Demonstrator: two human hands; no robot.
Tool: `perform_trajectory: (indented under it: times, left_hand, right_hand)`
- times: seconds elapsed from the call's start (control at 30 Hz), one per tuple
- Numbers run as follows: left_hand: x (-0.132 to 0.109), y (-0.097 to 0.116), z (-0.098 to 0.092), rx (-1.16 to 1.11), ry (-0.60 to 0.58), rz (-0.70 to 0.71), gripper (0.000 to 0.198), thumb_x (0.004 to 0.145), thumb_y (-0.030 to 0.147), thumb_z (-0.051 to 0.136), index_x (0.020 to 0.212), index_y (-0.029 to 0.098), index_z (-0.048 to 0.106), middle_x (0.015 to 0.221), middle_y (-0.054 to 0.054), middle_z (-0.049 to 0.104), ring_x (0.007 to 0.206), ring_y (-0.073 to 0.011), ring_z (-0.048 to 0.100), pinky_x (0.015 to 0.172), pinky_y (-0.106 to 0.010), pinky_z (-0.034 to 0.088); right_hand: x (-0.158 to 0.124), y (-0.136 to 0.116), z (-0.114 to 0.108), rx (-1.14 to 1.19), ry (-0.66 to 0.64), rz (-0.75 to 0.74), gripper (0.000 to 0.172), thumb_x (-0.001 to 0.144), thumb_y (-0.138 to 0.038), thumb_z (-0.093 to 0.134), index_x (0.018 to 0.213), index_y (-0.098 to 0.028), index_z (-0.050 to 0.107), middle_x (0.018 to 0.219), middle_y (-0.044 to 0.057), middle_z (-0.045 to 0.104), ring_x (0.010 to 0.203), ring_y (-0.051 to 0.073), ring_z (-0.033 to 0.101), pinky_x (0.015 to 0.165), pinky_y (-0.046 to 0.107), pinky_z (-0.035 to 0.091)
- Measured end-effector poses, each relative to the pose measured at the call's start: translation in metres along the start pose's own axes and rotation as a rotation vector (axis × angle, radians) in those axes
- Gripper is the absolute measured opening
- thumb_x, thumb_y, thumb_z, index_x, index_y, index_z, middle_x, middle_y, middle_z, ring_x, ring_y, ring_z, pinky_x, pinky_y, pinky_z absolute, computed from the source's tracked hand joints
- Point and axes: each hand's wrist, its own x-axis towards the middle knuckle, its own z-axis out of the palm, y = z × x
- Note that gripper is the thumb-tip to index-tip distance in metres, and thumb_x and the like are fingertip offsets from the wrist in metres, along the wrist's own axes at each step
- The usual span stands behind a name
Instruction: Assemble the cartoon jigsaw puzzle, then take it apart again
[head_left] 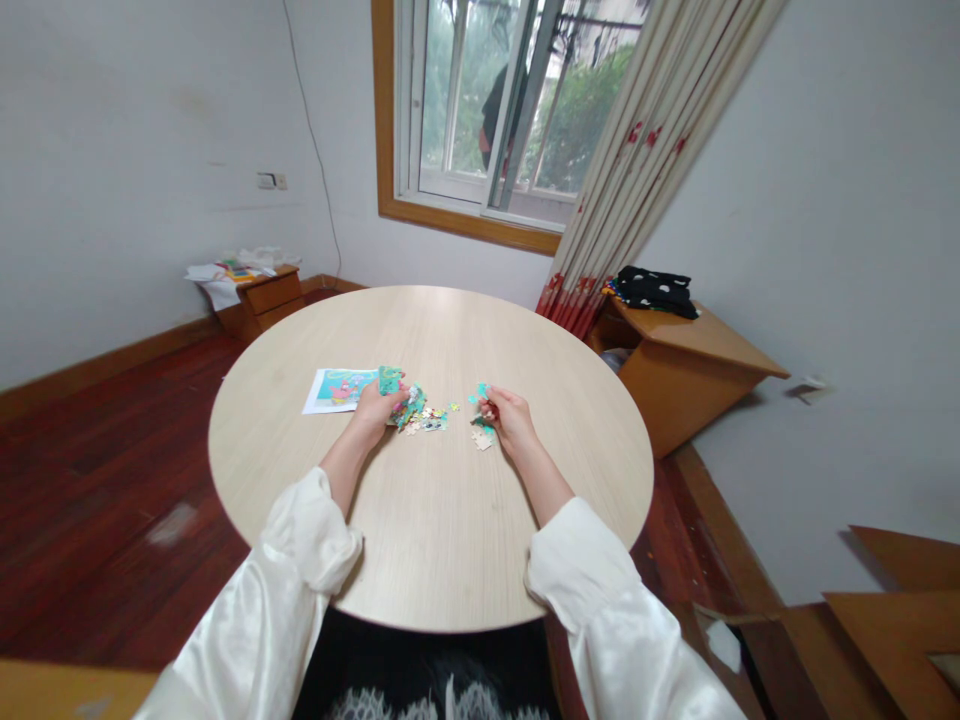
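Note:
Several jigsaw puzzle pieces (431, 421) lie in a loose heap near the middle of the round table. My left hand (373, 408) is closed on a clump of teal puzzle pieces (390, 379) at the heap's left side. Across from it, my right hand (511, 416) pinches a small turquoise puzzle piece (480, 392) between its fingertips. Below those fingers a few more pieces (482, 437) rest on the table, some pale side up. A printed picture sheet (321, 397) with a pink figure on blue lies beside my left hand, partly covered by it.
The round, pale wooden table (427, 550) stands before me. Behind it on the left is a low cabinet (271, 294) with papers. On the right, a wooden desk (675, 370) bears a dark spotted cloth (656, 290). A curtain (637, 150) hangs by the window.

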Motion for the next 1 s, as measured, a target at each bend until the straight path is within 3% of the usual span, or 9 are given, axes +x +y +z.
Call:
perform_trajectory:
  times: [0.33,0.63,0.83,1.0]
  left_hand:
    - [0.0010,-0.0021,-0.0003,-0.014,-0.003,0.006,0.041,0.043,0.018,0.077,0.082,0.017,0.063,0.067,0.001,0.065,0.063,-0.0155,0.060,0.062,-0.028,0.047]
    - [0.0016,-0.0009,-0.0012,-0.011,0.026,0.033,0.042,0.043,0.019,0.078,0.083,0.017,0.064,0.065,0.003,0.063,0.062,-0.0148,0.061,0.063,-0.027,0.047]
    - [0.0004,0.0016,0.0001,-0.007,0.040,0.031,0.041,0.043,0.019,0.078,0.082,0.017,0.063,0.064,0.003,0.063,0.060,-0.0147,0.060,0.062,-0.027,0.047]
    - [-0.0001,0.0031,0.0005,-0.001,0.051,0.036,0.039,0.044,0.017,0.076,0.080,0.017,0.063,0.063,0.003,0.063,0.059,-0.0144,0.059,0.062,-0.027,0.046]
  right_hand:
    - [-0.0005,-0.0009,0.0010,0.006,0.008,0.025,0.011,0.070,-0.017,0.072,0.069,-0.013,0.063,0.062,0.004,0.067,0.047,0.007,0.054,0.037,0.014,0.036]
    - [-0.0020,-0.0030,0.0028,0.021,0.032,0.032,0.012,0.071,-0.015,0.071,0.069,-0.014,0.059,0.058,0.001,0.063,0.050,0.007,0.055,0.039,0.013,0.037]
    - [-0.0014,-0.0020,0.0025,0.019,0.012,0.012,0.022,0.067,-0.026,0.076,0.070,-0.016,0.056,0.050,-0.004,0.056,0.042,0.004,0.046,0.038,0.013,0.035]
    - [-0.0010,-0.0006,0.0001,0.010,-0.005,-0.009,0.028,0.064,-0.033,0.078,0.074,-0.016,0.057,0.040,-0.011,0.044,0.033,0.002,0.032,0.034,0.014,0.023]
